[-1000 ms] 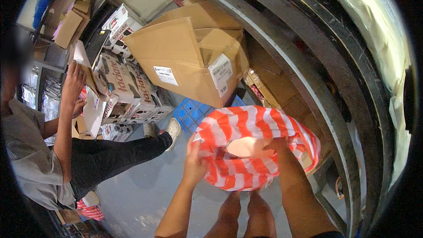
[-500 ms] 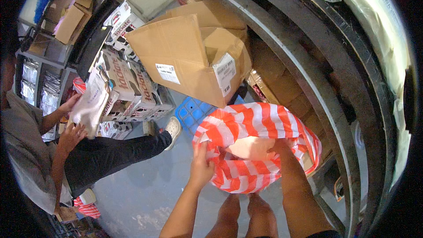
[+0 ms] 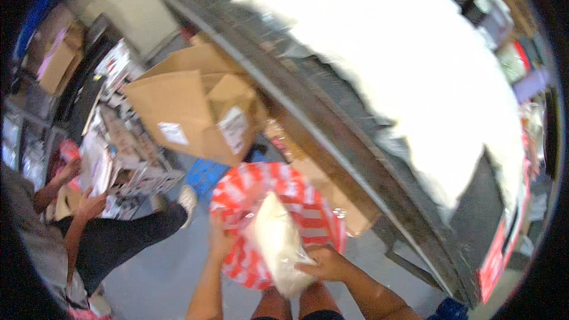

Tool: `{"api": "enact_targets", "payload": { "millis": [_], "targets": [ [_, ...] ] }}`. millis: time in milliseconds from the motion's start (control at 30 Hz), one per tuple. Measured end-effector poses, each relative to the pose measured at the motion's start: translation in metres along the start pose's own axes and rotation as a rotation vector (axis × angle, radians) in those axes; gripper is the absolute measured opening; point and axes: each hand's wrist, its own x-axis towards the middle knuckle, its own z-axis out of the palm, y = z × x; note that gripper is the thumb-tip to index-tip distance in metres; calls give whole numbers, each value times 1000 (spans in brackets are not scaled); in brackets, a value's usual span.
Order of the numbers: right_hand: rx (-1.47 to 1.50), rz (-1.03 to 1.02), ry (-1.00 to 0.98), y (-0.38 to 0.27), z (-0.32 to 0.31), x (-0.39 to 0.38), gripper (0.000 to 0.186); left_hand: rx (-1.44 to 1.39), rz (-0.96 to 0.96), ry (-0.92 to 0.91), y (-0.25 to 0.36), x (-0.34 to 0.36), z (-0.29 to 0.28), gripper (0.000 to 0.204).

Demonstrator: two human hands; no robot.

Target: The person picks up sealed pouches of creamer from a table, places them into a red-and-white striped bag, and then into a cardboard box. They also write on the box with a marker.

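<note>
My right hand [image 3: 327, 263] grips the lower end of a clear plastic packet [image 3: 277, 243] filled with something off-white, powder or fine grain. The packet is tilted over the mouth of a red-and-white striped plastic bag [image 3: 325, 216]. My left hand [image 3: 220, 240] holds that bag's left rim, its fingers partly hidden by folds and blur. The bag stands open in front of my legs, and the packet hides much of its inside.
An opened cardboard box [image 3: 172, 98] stands beyond the bag, near a blue crate [image 3: 204, 178]. A dark-edged table [image 3: 355, 169] bearing a large white heap [image 3: 409, 77] spans the right. A co-worker [image 3: 35, 231] at the left handles a pale sheet [image 3: 95, 163] beside printed cartons [image 3: 139, 169].
My right hand has come up out of the striped bag with the off-white packet. My view has turned right, showing more of the table and its white heap.
</note>
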Motion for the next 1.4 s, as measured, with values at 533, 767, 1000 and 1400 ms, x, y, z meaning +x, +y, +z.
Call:
{"api": "enact_targets", "payload": {
  "millis": [533, 767, 1000, 1400],
  "targets": [
    [813, -323, 1574, -84, -139, -324, 51, 148, 292, 41, 58, 7, -24, 62],
    [-207, -125, 1782, -92, -109, -262, 27, 156, 243, 95, 79, 5, -20, 56],
    [320, -6, 251, -38, -11, -51, 28, -18, 25, -1, 90, -5, -50, 72],
    [-829, 206, 178, 231, 87, 382, 31, -114, -75, 34, 50, -21, -59, 79]
  ]
}}
